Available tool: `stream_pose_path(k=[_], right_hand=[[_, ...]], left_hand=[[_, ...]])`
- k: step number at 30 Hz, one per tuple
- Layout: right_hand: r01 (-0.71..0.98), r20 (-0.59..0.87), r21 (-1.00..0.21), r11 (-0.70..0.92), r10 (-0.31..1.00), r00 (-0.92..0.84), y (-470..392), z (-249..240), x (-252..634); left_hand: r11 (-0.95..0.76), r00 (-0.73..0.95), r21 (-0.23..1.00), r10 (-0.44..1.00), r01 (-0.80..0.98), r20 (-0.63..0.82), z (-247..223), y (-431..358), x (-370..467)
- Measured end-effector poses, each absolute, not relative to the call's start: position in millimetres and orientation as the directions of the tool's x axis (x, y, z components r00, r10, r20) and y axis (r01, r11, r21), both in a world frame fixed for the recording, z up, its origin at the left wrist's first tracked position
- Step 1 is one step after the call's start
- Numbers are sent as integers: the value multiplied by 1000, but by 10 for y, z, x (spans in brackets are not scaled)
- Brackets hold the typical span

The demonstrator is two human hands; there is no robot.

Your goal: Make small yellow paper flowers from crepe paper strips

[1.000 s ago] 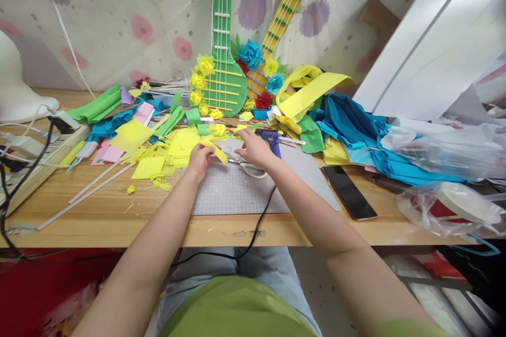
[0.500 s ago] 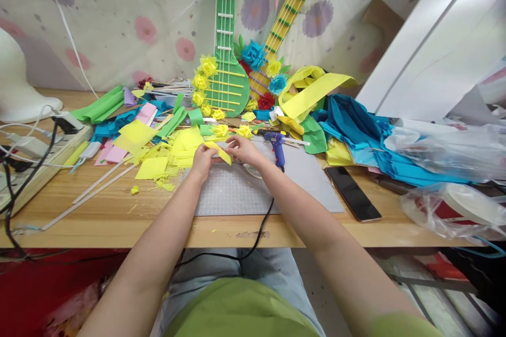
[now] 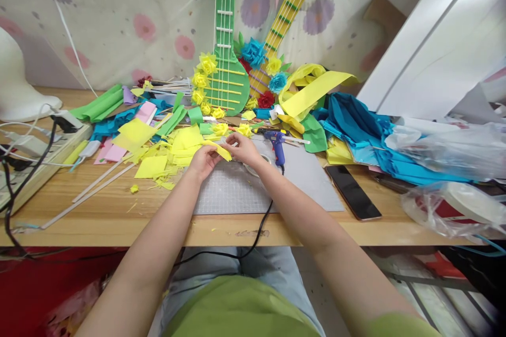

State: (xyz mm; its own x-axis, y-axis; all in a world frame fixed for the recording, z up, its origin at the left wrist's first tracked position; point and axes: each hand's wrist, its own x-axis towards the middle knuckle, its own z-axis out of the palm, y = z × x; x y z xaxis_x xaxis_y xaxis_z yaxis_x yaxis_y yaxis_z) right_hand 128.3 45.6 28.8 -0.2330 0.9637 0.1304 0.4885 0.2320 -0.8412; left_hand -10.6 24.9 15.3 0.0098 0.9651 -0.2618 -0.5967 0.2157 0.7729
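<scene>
Left grip [image 3: 204,162] is pinching a yellow strip [image 3: 222,152] mid-frame; right grip [image 3: 244,149] is staying unreadable; uneven pulling could be risking tears.

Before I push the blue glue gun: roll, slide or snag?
The glue gun likely won't roll: it's pistol-shaped, not round. Its black cord trails over the table edge, so it may tug. The jutting white stick could catch the green paper.

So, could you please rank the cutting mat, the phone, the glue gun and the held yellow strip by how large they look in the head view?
1. Cutting mat, though partly covered
2. Phone
3. Glue gun
4. Yellow strip, judged by its visible part only
</scene>
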Motion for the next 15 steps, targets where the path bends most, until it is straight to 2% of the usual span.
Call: stream_pose_path(k=[4,9,15], right_hand=[[472,138,-857,206,975,-175,501,284,1253],[451,110,-890,66,991,73,758,291,1267],[661,162,-750,-29,960,226,1137,439,1309]], left_hand=[[177,-56,782,964,-598,-261,146,265,-101],[126,-101,831,972,-541,-213,119,268,-82],[115,-130,877,972,-467,-196,108,246,-54]])
